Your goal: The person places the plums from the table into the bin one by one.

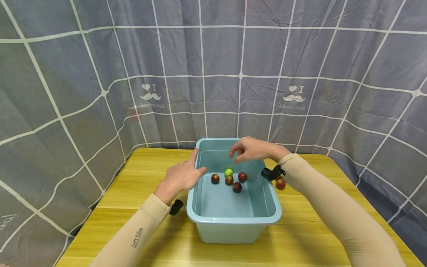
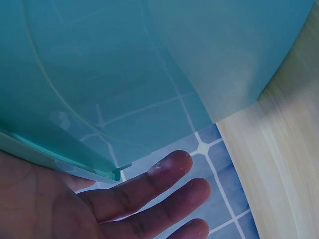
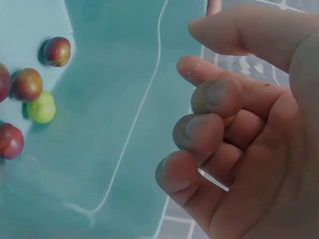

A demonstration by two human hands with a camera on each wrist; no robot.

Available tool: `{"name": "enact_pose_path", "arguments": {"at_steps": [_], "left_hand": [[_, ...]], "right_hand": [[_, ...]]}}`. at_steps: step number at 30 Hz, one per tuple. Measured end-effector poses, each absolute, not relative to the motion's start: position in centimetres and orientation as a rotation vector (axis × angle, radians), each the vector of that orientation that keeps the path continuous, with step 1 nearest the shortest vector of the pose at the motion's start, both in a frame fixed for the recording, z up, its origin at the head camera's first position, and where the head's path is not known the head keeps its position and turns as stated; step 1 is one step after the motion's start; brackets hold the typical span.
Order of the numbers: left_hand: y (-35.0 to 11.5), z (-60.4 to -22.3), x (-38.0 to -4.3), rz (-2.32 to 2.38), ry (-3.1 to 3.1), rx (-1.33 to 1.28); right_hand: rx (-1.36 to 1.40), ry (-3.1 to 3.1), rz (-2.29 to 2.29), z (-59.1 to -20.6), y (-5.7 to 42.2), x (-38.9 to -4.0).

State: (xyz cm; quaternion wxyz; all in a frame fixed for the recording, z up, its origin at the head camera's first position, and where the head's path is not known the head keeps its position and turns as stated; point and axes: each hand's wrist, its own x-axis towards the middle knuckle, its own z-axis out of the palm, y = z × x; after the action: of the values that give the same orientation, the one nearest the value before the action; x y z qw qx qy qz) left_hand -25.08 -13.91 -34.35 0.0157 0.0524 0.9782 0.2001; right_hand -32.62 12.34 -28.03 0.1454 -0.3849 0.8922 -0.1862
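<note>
Tub [image 1: 233,220]: pale blue, rectangular, with a rolled rim; it is the landmark for everything below.
Green fruit [image 1: 228,172]: on the tub floor, toward the tub's far end, just beside a brownish-red fruit [image 1: 229,180] on its near side.
Left-hand red fruit [image 1: 215,178]: on the tub floor, the one closest to the tub's left wall.
Right-hand red fruit [image 1: 242,177]: on the tub floor, nearer the tub's right wall.
Dark red fruit [image 1: 237,187]: on the tub floor, closest of the five to the tub's near end.
Left hand [image 1: 181,176]: at the tub's left rim, touching it; the thumb reaches over the rim and the straight fingers lie along the outside. The grip is released rather than clenched.
Right hand [image 1: 255,148]: above the far right part of the tub, apart from the fruit; fingers loosely bent, thumb well away from them. The grip is released and holds nothing.
Loose fruit [image 1: 280,184]: red, outside the tub on its right; more red shows behind the right wrist's black strap [image 1: 272,172].
Counter [image 1: 133,185]: yellow wood under the tub.
Sleeves [image 1: 323,196]: beige, coming in from both near sides of the tub.
Curtain [image 1: 220,55]: grey with white grid lines, beyond the tub.
</note>
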Motion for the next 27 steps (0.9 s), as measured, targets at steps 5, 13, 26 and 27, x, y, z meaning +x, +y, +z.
{"name": "enact_pose_path", "arguments": {"at_steps": [5, 13, 26, 27], "left_hand": [[-13.9, -34.3, -25.0, 0.63, 3.046, 0.163], [-13.9, -34.4, -25.0, 0.641, 3.039, 0.162], [-13.9, -34.4, -25.1, 0.647, 3.037, 0.16], [-13.9, -34.5, -25.1, 0.649, 3.037, 0.162]], "right_hand": [[-1.077, 2.602, -0.639, -28.1, 14.5, -32.0], [-1.0, 2.638, -0.858, -28.8, 18.1, -31.1], [-0.824, 2.752, -1.094, -30.8, 22.9, -30.2], [-0.816, 2.751, -1.112, -31.1, 23.2, -30.2]]}}
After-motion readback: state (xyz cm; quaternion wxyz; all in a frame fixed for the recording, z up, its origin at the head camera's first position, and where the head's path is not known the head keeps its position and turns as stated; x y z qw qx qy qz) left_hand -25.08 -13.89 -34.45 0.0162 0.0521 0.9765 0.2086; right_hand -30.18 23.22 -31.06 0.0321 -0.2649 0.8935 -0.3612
